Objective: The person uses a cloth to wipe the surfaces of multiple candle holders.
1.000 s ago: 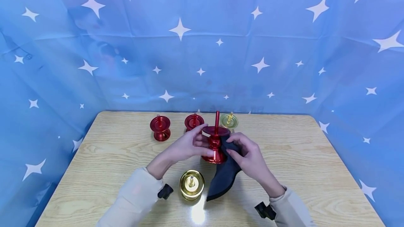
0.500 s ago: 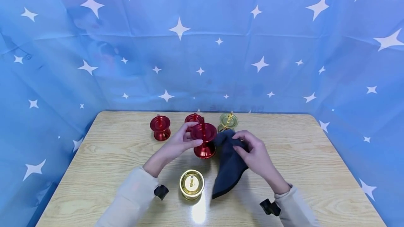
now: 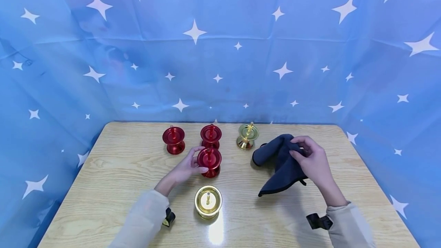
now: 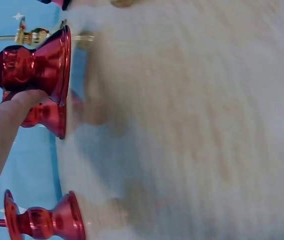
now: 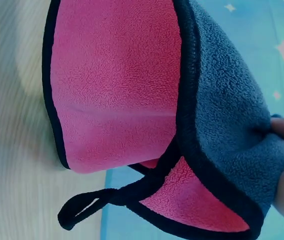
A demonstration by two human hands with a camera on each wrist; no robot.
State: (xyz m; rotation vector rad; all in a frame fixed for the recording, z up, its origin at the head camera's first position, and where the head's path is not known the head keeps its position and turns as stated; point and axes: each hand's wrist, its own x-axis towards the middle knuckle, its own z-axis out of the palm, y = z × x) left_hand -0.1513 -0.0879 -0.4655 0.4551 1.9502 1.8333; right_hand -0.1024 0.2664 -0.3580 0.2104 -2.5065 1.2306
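My left hand [image 3: 186, 167] grips a shiny red candle holder [image 3: 209, 159] upright, fingers behind it and thumb in front. In the left wrist view the thumb [image 4: 24, 102] lies along that red candle holder [image 4: 49, 65]; whether its base touches the table I cannot tell. Off to the right, my right hand [image 3: 315, 162] pinches a dark grey cloth [image 3: 284, 163] between thumb and fingers, and the cloth hangs in folds. The right wrist view shows the pink underside of the cloth [image 5: 116, 85], its black edging and a hanging loop.
A gold candle holder [image 3: 208, 201] stands in front of the held one. Along the back are a red candle holder [image 3: 173, 139], a second red candle holder [image 3: 211, 135] partly covered by the held one, and another gold candle holder [image 3: 247, 135]. A blue starry curtain [image 3: 220, 49] rises behind the table.
My left hand has carried the red candle holder left and down, away from the cloth. The cloth has moved right with my right hand, and the rear gold candle holder now shows fully.
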